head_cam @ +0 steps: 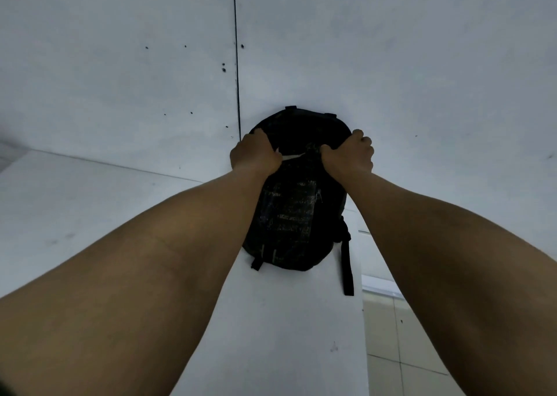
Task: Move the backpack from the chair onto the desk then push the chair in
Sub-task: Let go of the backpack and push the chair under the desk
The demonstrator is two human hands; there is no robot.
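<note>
Backpack on the white desk, both arms stretched out to it.

The desk [286, 320] carries the dark backpack [297, 214], long axis running away from the person, top at the wall (straps trailing nearside); left hand [254, 154] and right hand [349, 155] clench its upper corners.

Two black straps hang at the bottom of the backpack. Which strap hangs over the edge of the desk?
The long strap on the right side; its end hangs past the desk edge. The short strap at the left lies on the desk.

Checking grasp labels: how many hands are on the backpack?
2. The left hand grips the backpack at its upper left side, the right hand at its upper right. The bag stands on the white desk.
</note>
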